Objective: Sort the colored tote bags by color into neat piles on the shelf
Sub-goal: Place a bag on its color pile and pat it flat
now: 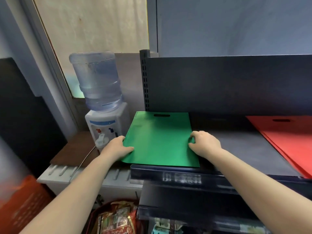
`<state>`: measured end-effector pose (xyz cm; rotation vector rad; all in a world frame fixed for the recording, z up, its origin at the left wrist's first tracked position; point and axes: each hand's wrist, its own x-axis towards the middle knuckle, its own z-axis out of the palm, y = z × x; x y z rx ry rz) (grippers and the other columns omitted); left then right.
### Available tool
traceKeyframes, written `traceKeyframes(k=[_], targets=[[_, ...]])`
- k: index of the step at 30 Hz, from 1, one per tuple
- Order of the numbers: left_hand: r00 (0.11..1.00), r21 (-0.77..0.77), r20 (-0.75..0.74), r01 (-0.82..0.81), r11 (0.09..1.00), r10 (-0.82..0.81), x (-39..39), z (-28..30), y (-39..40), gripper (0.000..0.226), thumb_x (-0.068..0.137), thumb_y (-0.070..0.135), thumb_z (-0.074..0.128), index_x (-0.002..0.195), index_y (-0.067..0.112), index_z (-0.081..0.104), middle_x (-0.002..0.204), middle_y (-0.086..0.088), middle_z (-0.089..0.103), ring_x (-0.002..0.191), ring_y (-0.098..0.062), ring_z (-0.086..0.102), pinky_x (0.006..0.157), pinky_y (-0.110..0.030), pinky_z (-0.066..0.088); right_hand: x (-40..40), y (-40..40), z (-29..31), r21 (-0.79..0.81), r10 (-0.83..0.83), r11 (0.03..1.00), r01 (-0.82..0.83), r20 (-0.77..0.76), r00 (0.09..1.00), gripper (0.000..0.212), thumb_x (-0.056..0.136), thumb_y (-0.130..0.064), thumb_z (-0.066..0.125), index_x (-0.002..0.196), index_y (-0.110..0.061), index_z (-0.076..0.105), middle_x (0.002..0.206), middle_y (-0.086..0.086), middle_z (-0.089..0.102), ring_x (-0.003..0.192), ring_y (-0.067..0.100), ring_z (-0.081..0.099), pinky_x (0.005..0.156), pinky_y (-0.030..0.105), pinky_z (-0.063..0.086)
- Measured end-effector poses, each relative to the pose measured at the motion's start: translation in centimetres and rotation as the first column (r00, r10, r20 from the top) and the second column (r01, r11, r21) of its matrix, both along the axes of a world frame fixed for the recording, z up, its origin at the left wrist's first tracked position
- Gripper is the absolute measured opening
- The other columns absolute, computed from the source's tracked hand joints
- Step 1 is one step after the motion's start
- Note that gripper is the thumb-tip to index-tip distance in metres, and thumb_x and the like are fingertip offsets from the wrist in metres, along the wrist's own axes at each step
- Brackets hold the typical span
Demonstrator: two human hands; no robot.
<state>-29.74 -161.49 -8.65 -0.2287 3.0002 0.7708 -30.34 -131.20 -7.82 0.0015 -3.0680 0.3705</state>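
Green tote bag (160,141) pinched at side edges by left hand (118,146) and right hand (205,143), being squared on shelf (244,146); red pile (290,141) sits apart; next bag fetched after.

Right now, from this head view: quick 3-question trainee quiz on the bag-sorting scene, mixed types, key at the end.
1. True or false: the green tote bag lies flat on the shelf.
2. Which hands touch the green tote bag? A) left hand only B) right hand only C) both
3. Fill in: the pile at the shelf's right end is ____.

Key
1. true
2. C
3. red
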Motion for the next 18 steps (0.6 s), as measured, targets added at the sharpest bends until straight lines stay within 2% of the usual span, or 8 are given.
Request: traceKeyframes(k=[5, 8, 9, 11, 15, 18], targets=[[0.998, -0.043, 0.043, 0.045, 0.998, -0.043, -0.1, 0.2, 0.1, 0.048, 0.086, 0.042, 0.061, 0.124, 0.014, 0.05, 0.125, -0.007, 0.058, 0.095, -0.017, 0.051, 0.08, -0.028, 0.041, 0.4, 0.0, -0.4, 0.068, 0.017, 0.998, -0.014, -0.053, 0.998, 0.035, 0.095, -0.036, 0.043, 0.125, -0.024, 0.057, 0.122, -0.002, 0.052, 0.109, 0.021, 0.056, 0.076, 0.03, 0.044], [0.998, -0.342, -0.041, 0.023, 0.939, -0.039, -0.1, 1.3, 0.7, 0.058, 0.088, 0.052, 0.053, 0.129, 0.013, 0.044, 0.129, -0.01, 0.05, 0.116, -0.028, 0.047, 0.091, -0.038, 0.041, 0.7, 0.3, 0.0, 0.035, 0.004, 0.999, -0.001, -0.086, 0.996, 0.034, 0.096, -0.036, 0.043, 0.124, -0.022, 0.057, 0.123, -0.002, 0.052, 0.108, 0.022, 0.056, 0.076, 0.031, 0.044], [0.994, -0.408, -0.094, 0.007, 0.913, -0.049, -0.1, 1.8, 1.1, 0.059, 0.088, 0.053, 0.051, 0.132, 0.014, 0.043, 0.131, -0.01, 0.048, 0.119, -0.03, 0.044, 0.093, -0.04, 0.04, 0.8, 0.5, 0.2, 0.026, 0.001, 1.0, 0.002, -0.118, 0.993, 0.034, 0.096, -0.035, 0.043, 0.124, -0.023, 0.057, 0.122, -0.002, 0.052, 0.107, 0.023, 0.057, 0.074, 0.03, 0.043], [0.979, -0.446, -0.179, 0.013, 0.895, -0.103, -0.2, 2.8, 2.5, 0.058, 0.089, 0.052, 0.048, 0.134, 0.016, 0.042, 0.132, -0.008, 0.047, 0.12, -0.029, 0.043, 0.095, -0.04, 0.039, 1.1, 1.2, 1.1, 0.042, -0.003, 0.999, 0.011, -0.189, 0.982, 0.033, 0.096, -0.035, 0.043, 0.123, -0.024, 0.057, 0.12, -0.002, 0.053, 0.105, 0.024, 0.057, 0.071, 0.028, 0.04], [0.929, -0.512, -0.25, 0.113, 0.851, -0.274, -0.9, 5.5, 7.2, 0.051, 0.091, 0.05, 0.046, 0.132, 0.02, 0.045, 0.131, -0.004, 0.05, 0.12, -0.026, 0.044, 0.096, -0.039, 0.037, 1.8, 3.7, 3.6, 0.169, 0.0, 0.984, 0.049, -0.278, 0.961, 0.032, 0.094, -0.034, 0.045, 0.12, -0.019, 0.058, 0.115, 0.002, 0.055, 0.105, 0.026, 0.056, 0.068, 0.028, 0.036], [0.876, -0.584, -0.289, 0.159, 0.796, -0.387, -1.5, 7.8, 12.2, 0.048, 0.091, 0.049, 0.045, 0.13, 0.02, 0.045, 0.128, -0.003, 0.051, 0.117, -0.025, 0.045, 0.092, -0.039, 0.035, 2.7, 7.0, 6.0, 0.326, -0.003, 0.938, 0.113, -0.32, 0.947, 0.03, 0.093, -0.034, 0.046, 0.115, -0.017, 0.057, 0.114, 0.003, 0.054, 0.109, 0.026, 0.052, 0.07, 0.03, 0.03]])
